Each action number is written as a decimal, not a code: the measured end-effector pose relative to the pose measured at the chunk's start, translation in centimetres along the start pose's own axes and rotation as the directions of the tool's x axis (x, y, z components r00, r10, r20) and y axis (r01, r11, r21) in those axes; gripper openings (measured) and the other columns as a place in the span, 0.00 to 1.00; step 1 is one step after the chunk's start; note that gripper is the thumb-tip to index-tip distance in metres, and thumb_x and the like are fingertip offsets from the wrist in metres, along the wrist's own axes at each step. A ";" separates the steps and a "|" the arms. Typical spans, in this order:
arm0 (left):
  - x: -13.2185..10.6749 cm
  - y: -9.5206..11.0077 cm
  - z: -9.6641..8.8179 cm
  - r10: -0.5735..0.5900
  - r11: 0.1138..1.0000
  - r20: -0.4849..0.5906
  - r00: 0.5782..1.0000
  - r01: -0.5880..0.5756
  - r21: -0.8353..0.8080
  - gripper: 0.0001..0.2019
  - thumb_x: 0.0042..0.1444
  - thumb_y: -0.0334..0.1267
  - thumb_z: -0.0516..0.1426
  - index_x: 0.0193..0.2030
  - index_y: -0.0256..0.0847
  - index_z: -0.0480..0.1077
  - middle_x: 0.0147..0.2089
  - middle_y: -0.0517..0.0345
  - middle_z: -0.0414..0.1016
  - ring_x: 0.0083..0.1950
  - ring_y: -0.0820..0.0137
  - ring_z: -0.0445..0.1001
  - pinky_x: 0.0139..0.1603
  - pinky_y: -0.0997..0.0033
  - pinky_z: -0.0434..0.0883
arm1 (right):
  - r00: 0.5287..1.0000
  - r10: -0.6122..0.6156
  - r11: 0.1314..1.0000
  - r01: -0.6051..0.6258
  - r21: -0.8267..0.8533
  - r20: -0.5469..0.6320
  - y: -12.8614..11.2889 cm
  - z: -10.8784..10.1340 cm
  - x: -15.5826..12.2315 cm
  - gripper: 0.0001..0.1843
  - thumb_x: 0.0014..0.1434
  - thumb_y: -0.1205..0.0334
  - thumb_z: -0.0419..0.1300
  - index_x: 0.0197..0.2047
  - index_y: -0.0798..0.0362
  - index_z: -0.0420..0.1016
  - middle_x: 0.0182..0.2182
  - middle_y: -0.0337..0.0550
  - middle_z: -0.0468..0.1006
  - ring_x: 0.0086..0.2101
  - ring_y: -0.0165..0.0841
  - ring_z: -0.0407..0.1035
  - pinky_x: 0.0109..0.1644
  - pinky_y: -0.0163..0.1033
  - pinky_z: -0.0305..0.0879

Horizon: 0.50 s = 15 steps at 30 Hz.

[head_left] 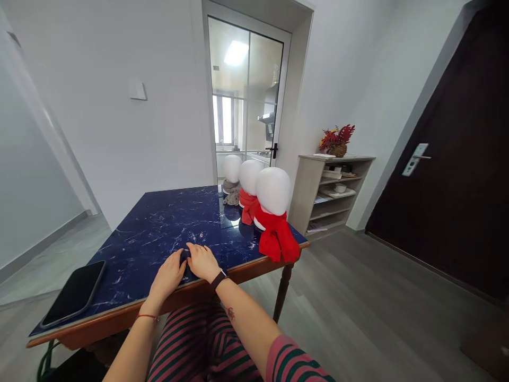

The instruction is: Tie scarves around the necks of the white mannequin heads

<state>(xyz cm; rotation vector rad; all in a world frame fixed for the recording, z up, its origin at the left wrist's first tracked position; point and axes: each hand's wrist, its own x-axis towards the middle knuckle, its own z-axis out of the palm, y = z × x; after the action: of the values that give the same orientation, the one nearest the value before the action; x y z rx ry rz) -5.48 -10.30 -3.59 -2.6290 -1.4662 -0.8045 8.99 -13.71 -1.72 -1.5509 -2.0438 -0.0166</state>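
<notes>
My left hand (169, 273) and my right hand (202, 261) lie flat on the dark blue marbled table (167, 217) near its front edge. Their fingertips almost meet, and neither hand holds anything. To the right of them stand three white mannequin heads in a row. The nearest head (273, 190) wears a bright red scarf (278, 236) whose end hangs over the table edge. Behind it, the middle head (250, 176) has a coral-red scarf (248, 204). Around the base of the farthest head (232, 168) is a grey scarf (231, 192).
A dark phone (75, 293) lies at the table's left front corner. Beyond the right side stands an open shelf (308, 196) with a basket of red leaves (337, 142) on top. A glass door (247, 85) is behind the table, and a dark door (449, 159) is far right.
</notes>
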 end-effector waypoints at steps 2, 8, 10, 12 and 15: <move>0.1 -0.2 0.1 0.009 1.000 -0.004 1.000 -0.009 -0.010 0.22 0.58 0.42 0.42 0.53 0.33 0.65 0.56 0.41 0.70 0.58 0.59 0.68 0.60 0.56 0.63 | 1.000 -0.017 1.000 0.017 -0.019 0.015 0.1 0.1 0.1 0.20 0.63 0.62 0.49 0.57 0.54 0.60 0.54 0.47 0.69 0.55 0.33 0.61 0.60 0.44 0.55; 0.0 -0.5 0.4 -0.004 0.999 -0.005 1.000 0.004 -0.041 0.22 0.59 0.43 0.42 0.55 0.34 0.61 0.56 0.41 0.68 0.57 0.59 0.68 0.58 0.55 0.64 | 1.000 0.013 1.000 -0.013 0.021 0.021 0.0 -0.1 0.1 0.21 0.63 0.62 0.49 0.59 0.54 0.57 0.52 0.48 0.71 0.54 0.32 0.62 0.60 0.44 0.55; -0.2 -0.2 0.3 -0.030 0.999 -0.042 0.999 0.029 -0.036 0.26 0.59 0.44 0.42 0.61 0.32 0.54 0.58 0.39 0.65 0.58 0.58 0.67 0.57 0.55 0.64 | 1.000 0.023 0.999 -0.023 0.046 0.007 -0.1 -0.2 0.0 0.28 0.61 0.62 0.51 0.63 0.55 0.50 0.53 0.49 0.70 0.54 0.33 0.62 0.59 0.43 0.56; -0.4 0.4 0.0 -0.067 0.998 -0.102 0.993 0.069 0.014 0.28 0.59 0.46 0.43 0.62 0.31 0.52 0.60 0.37 0.62 0.61 0.54 0.62 0.58 0.52 0.63 | 0.997 0.062 0.998 -0.060 0.036 -0.047 -0.2 -0.1 -0.1 0.31 0.60 0.60 0.53 0.64 0.55 0.49 0.56 0.53 0.65 0.57 0.37 0.58 0.59 0.46 0.56; -0.6 1.6 -0.8 -0.155 0.977 -0.194 0.969 0.179 0.113 0.28 0.60 0.48 0.43 0.61 0.32 0.56 0.59 0.36 0.59 0.61 0.48 0.57 0.57 0.45 0.60 | 0.963 0.212 0.975 -0.220 -0.026 -0.166 -0.4 0.0 -0.3 0.29 0.59 0.56 0.54 0.61 0.55 0.54 0.60 0.58 0.58 0.60 0.48 0.50 0.58 0.58 0.53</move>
<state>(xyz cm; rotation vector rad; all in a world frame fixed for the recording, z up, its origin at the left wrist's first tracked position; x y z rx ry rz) -4.84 -11.84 -2.79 -2.2931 -1.6432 -0.9049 8.66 -14.12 -1.68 -1.7331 -1.7513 -0.1026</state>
